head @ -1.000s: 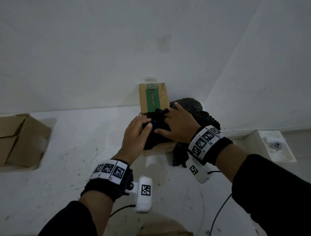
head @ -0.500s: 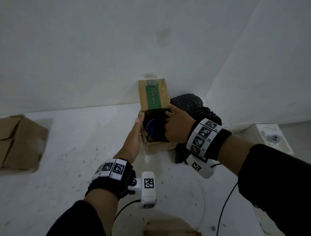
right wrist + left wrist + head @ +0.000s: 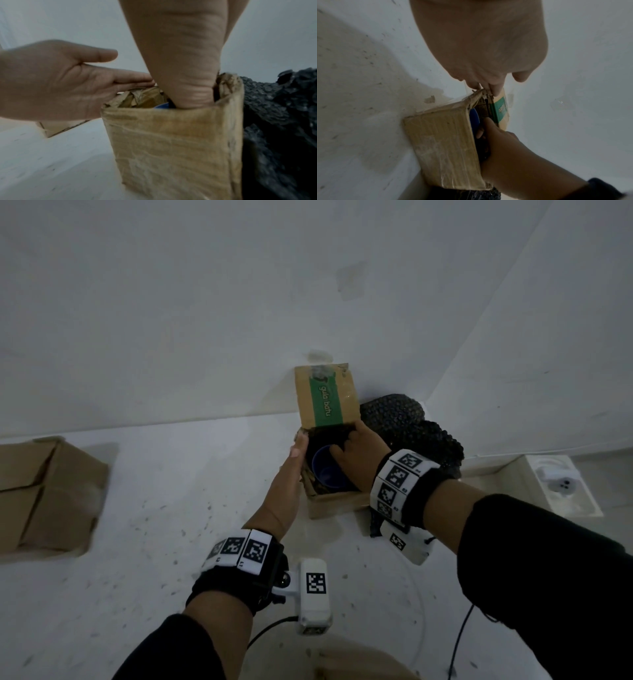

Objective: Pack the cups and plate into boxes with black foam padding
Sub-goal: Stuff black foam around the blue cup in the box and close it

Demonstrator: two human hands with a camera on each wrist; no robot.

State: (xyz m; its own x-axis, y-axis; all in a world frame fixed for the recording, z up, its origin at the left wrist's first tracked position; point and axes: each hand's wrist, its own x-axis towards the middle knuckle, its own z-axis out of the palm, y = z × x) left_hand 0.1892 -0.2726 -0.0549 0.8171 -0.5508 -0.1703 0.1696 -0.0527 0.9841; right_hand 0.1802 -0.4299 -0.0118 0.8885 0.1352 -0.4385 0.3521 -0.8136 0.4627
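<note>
**One cup in the box, both hands at its mouth**

One small cardboard box (image 3: 337,501) serves as the landmark; it stands on the white floor (image 3: 154,542) close to the wall, with its green-striped lid flap (image 3: 325,397) raised behind the opening. A heap of black foam padding (image 3: 411,426) lies just to the right of the box, touching its side, and more black foam is seen lining the inside. A second, flattened cardboard box (image 3: 51,494) lies well apart to the left. A white socket block (image 3: 561,484) sits far to the right.

Inside the box a blue cup (image 3: 323,470) is set upright, its open mouth facing up, with foam around it. The cup is judged to be rigid, light and breakable, with a smooth and probably slippery wall; it would best be taken by the rim or with fingers spread inside the mouth. The foam is judged soft and springy, so it can be pinched anywhere and will push back when tucked. The box walls look creased and thin, and are likely to bow unless braced.

The right hand (image 3: 359,453) is reached down into the box from the right, wrist bent, fingers curled at the far inner edge among the foam beside the cup; what exactly is pinched cannot be told. The left hand (image 3: 286,484) is held flat and released, fingers straight, pressed along the left wall of the box, with fingertips (image 3: 494,89) at its torn top corner.
</note>
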